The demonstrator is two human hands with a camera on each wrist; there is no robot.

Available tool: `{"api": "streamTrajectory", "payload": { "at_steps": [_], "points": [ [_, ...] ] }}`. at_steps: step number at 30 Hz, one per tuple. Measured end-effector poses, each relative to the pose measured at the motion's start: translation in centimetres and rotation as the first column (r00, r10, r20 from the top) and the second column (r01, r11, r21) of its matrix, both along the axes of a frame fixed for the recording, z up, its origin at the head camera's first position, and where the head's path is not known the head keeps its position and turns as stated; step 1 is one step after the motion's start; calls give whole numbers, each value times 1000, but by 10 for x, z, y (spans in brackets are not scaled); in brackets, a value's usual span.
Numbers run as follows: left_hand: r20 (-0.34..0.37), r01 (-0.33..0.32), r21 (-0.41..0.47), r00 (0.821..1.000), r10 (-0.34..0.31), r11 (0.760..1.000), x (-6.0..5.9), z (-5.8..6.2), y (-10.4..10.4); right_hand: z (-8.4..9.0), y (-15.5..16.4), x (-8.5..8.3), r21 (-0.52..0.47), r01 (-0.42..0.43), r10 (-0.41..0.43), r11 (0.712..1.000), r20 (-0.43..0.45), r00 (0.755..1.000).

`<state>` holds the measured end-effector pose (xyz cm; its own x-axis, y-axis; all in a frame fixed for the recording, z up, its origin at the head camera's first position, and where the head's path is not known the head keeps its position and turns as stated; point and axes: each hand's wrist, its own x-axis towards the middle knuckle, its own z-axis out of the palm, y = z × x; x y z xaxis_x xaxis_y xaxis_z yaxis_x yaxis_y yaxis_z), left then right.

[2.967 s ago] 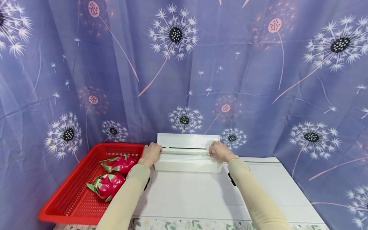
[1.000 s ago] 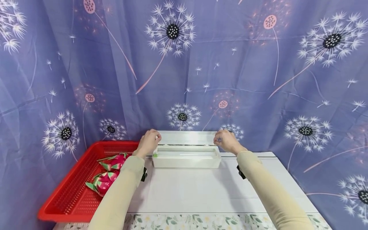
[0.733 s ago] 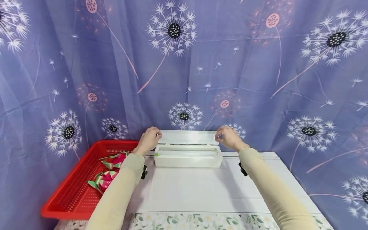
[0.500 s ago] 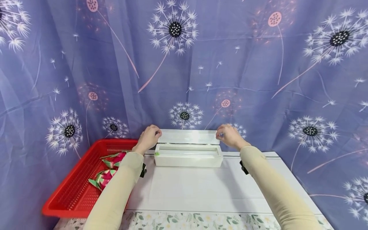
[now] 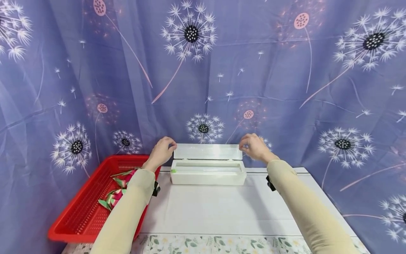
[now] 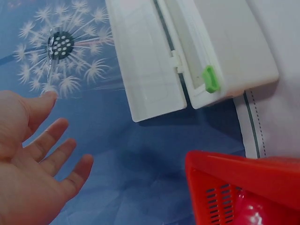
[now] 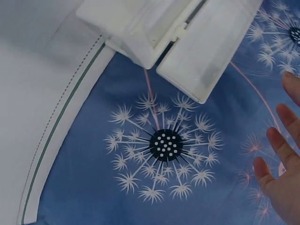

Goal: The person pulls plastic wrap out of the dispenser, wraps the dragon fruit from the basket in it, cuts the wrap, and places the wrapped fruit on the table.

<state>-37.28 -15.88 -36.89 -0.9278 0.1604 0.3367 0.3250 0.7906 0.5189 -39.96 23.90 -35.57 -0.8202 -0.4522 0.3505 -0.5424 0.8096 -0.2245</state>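
Your left hand (image 5: 161, 152) and right hand (image 5: 255, 147) hover just off the two ends of the raised lid (image 5: 207, 151), fingers loose and spread, holding nothing; the wrist views show a clear gap between your fingertips (image 6: 70, 145) and the lid's edges. That reads, I judge, as hands placed to steady a lid that stands on its own against the curtain (image 5: 203, 70). The white box (image 5: 208, 173) sits between and just below your fingers, at the table's (image 5: 222, 211) far edge: long, narrow, hinged at the back, a small green tab (image 6: 210, 78) at its left end. The red basket (image 5: 85, 211) with dragon fruit (image 5: 115, 197) lies below your left forearm.
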Motion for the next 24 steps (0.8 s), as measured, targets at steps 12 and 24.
{"api": "streamTrajectory", "payload": {
  "at_steps": [12, 24],
  "points": [
    [-43, 10, 104, 999, -6, 995, 5, 1, 1, 2, -1, 7, -117, 0, -2, 993, -20, 1000],
    [-121, 21, 187, 993, 2, 982, 6, 5, 5, 6, -7, 14, -262, 17, -40, 965, -82, 996]
  ]
}}
